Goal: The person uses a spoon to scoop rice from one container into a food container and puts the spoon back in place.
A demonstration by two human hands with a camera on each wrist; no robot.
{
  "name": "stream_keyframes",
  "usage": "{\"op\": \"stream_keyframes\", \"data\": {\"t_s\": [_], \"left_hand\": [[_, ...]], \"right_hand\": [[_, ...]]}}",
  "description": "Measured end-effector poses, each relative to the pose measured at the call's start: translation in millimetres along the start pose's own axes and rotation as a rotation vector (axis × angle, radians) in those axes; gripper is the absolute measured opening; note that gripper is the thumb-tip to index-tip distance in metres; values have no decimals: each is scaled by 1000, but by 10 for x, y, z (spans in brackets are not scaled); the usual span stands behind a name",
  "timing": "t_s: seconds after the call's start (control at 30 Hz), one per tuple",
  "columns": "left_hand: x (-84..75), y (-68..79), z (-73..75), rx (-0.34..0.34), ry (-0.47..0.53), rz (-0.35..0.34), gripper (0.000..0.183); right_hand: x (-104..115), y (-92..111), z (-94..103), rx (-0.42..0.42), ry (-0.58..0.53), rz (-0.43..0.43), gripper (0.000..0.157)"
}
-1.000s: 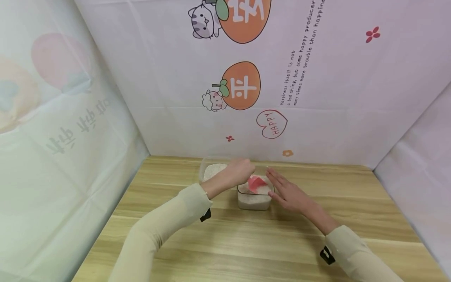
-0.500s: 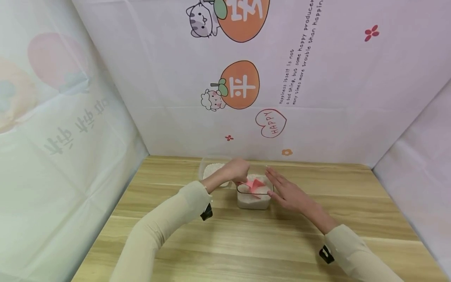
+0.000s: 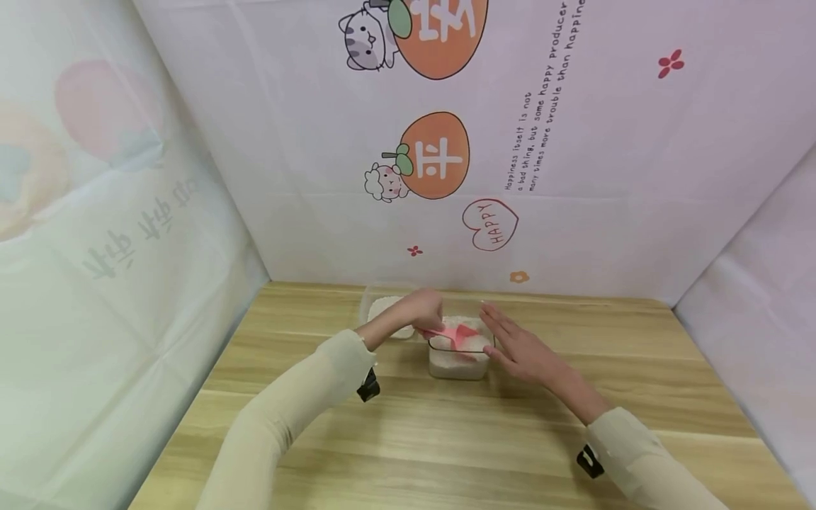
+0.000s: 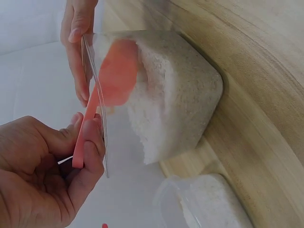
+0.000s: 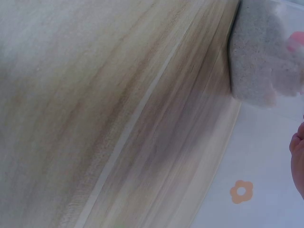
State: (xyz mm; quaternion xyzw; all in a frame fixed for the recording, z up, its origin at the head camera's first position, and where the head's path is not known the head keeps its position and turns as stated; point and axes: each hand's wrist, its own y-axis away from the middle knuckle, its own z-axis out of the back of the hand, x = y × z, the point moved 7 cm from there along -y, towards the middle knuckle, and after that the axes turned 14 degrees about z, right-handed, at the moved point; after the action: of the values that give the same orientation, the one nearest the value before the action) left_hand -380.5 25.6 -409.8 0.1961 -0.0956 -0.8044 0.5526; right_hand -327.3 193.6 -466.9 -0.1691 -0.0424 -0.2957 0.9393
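My left hand [image 3: 426, 309] pinches the handle of a pink scoop [image 3: 460, 334] between thumb and fingers. The scoop's bowl [image 4: 118, 73] is inside a clear square container [image 3: 457, 370], against white rice [image 4: 185, 95] that fills much of it. In the left wrist view, the handle crosses the container's rim and the rice surface slopes unevenly. My right hand [image 3: 519, 350] rests at the container's right side with its fingers straight. Only a small part of that hand [image 5: 298, 159] shows in the right wrist view.
Left of the container stands a second clear container [image 3: 368, 304] with white rice, partly behind my left hand. Both stand on a wood-grain table [image 3: 446, 439], near its back edge. A printed white sheet [image 3: 331, 234] hangs behind, and more sheets flank both sides.
My left hand has drawn a little to the left, and the scoop's bowl has shifted and turned inside the container. The right hand and both containers stay in place.
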Motion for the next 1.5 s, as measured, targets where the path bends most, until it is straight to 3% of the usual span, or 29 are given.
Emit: {"op": "stream_keyframes", "data": {"t_s": [0.27,0.57,0.8,1.1,1.5], "left_hand": [[232,77,-25,66,242,-24,52],[501,125,-133,92,481,27,18],[643,149,-170,105,568,39,18],[795,269,-94,115,674,63,19],[1054,427,-2,113,791,30,22]], "right_hand": [[-10,-16,2,1,-6,-3,68],[6,-8,-13,-1,-5,0,70],[23,-5,-5,-13,-1,7,68],[37,13,-6,-8,3,3,68],[36,0,8,-17,4,12,68]]}}
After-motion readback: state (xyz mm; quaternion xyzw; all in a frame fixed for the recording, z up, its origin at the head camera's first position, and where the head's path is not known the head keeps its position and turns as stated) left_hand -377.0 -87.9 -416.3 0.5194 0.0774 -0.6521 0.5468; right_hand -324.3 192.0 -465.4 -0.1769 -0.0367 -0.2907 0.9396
